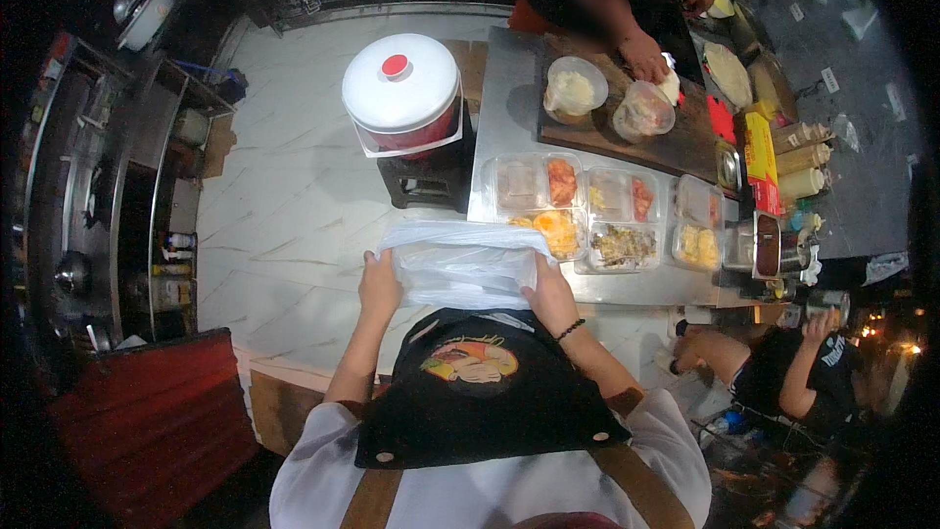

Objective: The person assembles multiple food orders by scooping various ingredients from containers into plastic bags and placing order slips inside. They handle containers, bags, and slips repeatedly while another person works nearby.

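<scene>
A translucent white plastic bag (pixel 460 260) is stretched wide in front of my apron, its mouth spread between both hands. My left hand (pixel 379 281) grips its left edge with the fingers closed on the plastic. At the opposite edge my right hand (pixel 550 292), with a dark beaded bracelet on the wrist, holds the bag too. Just beyond the bag, on the steel table, lie clear takeout containers: one with fried egg and orange-red food (pixel 548 230), another with dark chopped food (pixel 624 247), and a third with yellow food (pixel 697 243).
A red and white drinks cooler (pixel 402 88) sits on a black stool left of the table (pixel 490 167). A co-worker's hand (pixel 643 57) works over a wooden board (pixel 676 142) with two plastic tubs. Sauce bottles (pixel 803 157) line the right. Another person (pixel 798 372) sits at lower right.
</scene>
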`<state>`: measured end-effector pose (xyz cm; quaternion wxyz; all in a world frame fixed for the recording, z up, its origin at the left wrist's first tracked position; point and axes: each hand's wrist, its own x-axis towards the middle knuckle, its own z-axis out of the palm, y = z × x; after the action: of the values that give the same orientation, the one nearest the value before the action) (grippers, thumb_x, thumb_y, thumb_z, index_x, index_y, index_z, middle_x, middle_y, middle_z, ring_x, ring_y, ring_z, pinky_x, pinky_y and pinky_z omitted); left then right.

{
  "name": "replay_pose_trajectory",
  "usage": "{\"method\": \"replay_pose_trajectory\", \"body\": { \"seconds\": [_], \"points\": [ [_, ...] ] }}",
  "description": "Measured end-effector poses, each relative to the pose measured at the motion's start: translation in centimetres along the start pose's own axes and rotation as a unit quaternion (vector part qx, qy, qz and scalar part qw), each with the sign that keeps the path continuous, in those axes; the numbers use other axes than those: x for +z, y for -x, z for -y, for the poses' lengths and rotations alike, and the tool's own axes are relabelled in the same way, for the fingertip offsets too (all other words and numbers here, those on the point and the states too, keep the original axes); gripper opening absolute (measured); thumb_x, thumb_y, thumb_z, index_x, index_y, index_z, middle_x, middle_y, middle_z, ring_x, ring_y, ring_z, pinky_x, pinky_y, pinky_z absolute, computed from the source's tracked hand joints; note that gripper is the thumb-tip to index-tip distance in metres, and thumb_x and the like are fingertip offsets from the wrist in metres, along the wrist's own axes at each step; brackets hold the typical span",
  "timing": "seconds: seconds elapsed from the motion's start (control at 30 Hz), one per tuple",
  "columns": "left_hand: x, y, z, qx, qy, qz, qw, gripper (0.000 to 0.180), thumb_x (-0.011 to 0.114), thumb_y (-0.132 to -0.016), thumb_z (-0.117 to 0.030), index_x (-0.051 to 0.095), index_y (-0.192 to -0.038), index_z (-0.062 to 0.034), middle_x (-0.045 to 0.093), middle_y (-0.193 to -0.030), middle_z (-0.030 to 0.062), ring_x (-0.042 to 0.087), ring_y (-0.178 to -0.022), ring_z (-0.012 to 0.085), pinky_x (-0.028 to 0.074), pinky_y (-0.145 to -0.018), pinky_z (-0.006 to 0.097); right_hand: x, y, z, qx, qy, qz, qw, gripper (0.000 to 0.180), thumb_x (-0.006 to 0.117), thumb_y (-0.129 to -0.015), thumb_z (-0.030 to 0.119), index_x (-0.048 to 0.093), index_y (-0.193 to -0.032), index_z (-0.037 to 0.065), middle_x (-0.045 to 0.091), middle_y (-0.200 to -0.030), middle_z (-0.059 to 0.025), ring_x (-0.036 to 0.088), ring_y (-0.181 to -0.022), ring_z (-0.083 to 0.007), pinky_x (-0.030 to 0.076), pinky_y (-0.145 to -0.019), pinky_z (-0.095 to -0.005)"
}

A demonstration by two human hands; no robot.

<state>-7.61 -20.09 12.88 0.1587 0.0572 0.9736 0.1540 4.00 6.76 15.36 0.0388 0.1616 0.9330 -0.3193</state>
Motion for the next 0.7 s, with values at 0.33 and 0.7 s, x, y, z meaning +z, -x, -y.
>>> {"method": "replay_pose_trajectory", "body": {
  "seconds": [0.33, 0.7],
  "points": [
    [-1.3, -1.0, 5.7, 0.132, 0.095, 0.168, 0.972, 0.084, 0.081, -0.053, -0.021, 0.039, -0.125, -0.0049, 0.044, -0.119, 0.0289, 0.047, -0.111, 0.0431, 0.042, -0.093, 0.043, -3.9, -5.9, -6.3, -0.029, -0.053, -0.177, 0.982, 0.027, 0.058, -0.085, 0.021, 0.063, -0.104, 0.002, 0.052, -0.115, -0.0184, 0.049, -0.108, -0.0325, 0.040, -0.092, -0.0357],
    [0.6, 0.7, 5.5, 0.171, 0.127, 0.272, 0.938, 0.090, 0.078, -0.056, -0.022, 0.033, -0.132, -0.0063, 0.045, -0.126, 0.0266, 0.043, -0.118, 0.0397, 0.038, -0.098, 0.040, 0.0, -12.6, -6.8, 0.038, 0.169, -0.149, 0.973, 0.068, 0.066, -0.076, 0.034, 0.040, -0.129, 0.000, 0.031, -0.140, -0.0136, 0.027, -0.129, -0.0342, 0.025, -0.098, -0.0554]
  ]
}}
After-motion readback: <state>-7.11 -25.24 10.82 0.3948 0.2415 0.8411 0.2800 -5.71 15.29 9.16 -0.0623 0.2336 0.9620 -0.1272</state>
